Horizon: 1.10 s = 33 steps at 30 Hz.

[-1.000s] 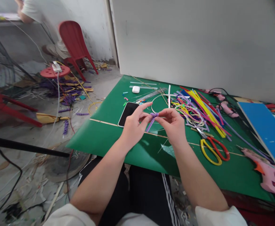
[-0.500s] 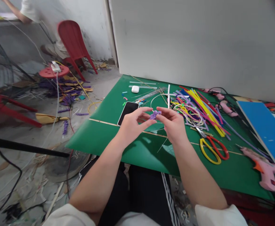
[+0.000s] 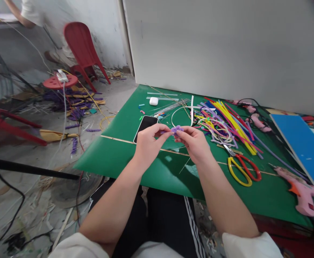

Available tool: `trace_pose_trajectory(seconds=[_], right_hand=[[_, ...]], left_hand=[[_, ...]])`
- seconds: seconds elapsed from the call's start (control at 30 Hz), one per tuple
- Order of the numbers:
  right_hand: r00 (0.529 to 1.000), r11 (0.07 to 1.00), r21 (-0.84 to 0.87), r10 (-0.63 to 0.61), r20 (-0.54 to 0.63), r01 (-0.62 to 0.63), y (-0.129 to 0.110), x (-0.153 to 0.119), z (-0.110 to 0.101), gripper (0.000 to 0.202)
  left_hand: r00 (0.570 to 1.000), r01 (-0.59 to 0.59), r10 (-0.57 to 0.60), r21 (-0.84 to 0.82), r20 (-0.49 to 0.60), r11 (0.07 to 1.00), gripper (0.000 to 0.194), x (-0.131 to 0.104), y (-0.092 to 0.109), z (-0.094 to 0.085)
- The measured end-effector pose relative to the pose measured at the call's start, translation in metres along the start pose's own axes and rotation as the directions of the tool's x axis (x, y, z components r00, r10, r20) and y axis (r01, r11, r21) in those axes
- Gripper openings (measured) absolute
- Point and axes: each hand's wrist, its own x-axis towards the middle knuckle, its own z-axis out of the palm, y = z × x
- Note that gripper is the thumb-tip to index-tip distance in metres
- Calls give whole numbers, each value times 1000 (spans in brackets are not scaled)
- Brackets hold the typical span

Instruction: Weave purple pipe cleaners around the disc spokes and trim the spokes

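A small purple fuzzy piece of bent pipe cleaner (image 3: 176, 129) is held up over the front of the green table (image 3: 151, 168). The thumb and fingers of my right hand (image 3: 196, 143) pinch its right side. From the left, thumb and forefinger of my left hand (image 3: 150, 143) close on its left end, where a bit of purple shows between the fingertips. Just behind my left hand lies a phone (image 3: 145, 125) with a dark screen. A tangle of coloured pipe cleaners (image 3: 213, 127) is spread beyond my right hand. Scissors (image 3: 244, 170) with yellow and red handles rest right of my right wrist.
A pink glue gun (image 3: 298, 190) lies at the right, near a blue board (image 3: 302, 147). Further back are a white earbud case (image 3: 153, 101) and thin wires (image 3: 170, 107). Beyond the table, a person sits by a red chair (image 3: 80, 44); scraps and cables litter the floor.
My left thumb and forefinger, apart before, have come together on the left end of the purple piece. It now looks flatter and turned; my right hand still pinches it.
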Motion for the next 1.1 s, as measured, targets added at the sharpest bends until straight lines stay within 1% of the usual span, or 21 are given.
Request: trace_pose_trajectory(seconds=[0.07,0.2,0.27,0.33,0.4,0.57,0.67,0.73,0.8,0.87,0.93,1.0,1.07,1.1], right_hand=[[1000,999,49,3,-23,-2,0,0,1,16],[1000,990,138,18,-14,-16,0,1,1,12],[999,987,159,32,14,-34,1,1,1,11],[998,985,165,44,41,-50,1,2,1,11],[997,985,160,51,62,-61,2,1,0,10],[989,989,127,61,132,-78,2,0,-1,9],[993,991,123,29,115,-43,3,0,-1,8],[997,996,90,-11,73,4,4,0,1,9],[998,997,43,-64,10,63,5,0,2,14],[992,994,3,-111,-53,111,6,1,3,18],[986,990,-29,-137,-95,135,6,2,4,19],[981,987,-64,-156,-118,150,5,3,4,18],[976,982,-96,-175,-129,164,5,3,4,18],[974,979,-113,-185,-131,170,5,3,3,18]], left_hand=[[999,51,-50,-75,13,996,11,0,-2,3],[979,192,-169,-242,111,951,15,1,-10,8],[968,240,-207,-281,142,929,16,3,-15,9],[962,260,-222,-290,157,921,17,6,-19,9],[965,250,-214,-280,153,927,16,7,-21,8],[981,188,-168,-237,101,953,13,9,-23,8],[980,191,-171,-257,97,947,14,9,-27,9],[987,158,-156,-229,25,961,16,8,-29,11],[989,105,-117,-134,-85,985,17,6,-27,12],[987,68,-71,-31,-145,997,16,2,-22,12],[990,38,-35,20,-134,999,14,-1,-15,13],[993,4,0,35,-114,999,14,-4,-9,14],[996,-3,4,12,-89,1000,15,-6,-6,15],[997,15,-17,-26,-72,1000,16,-6,-5,15]])
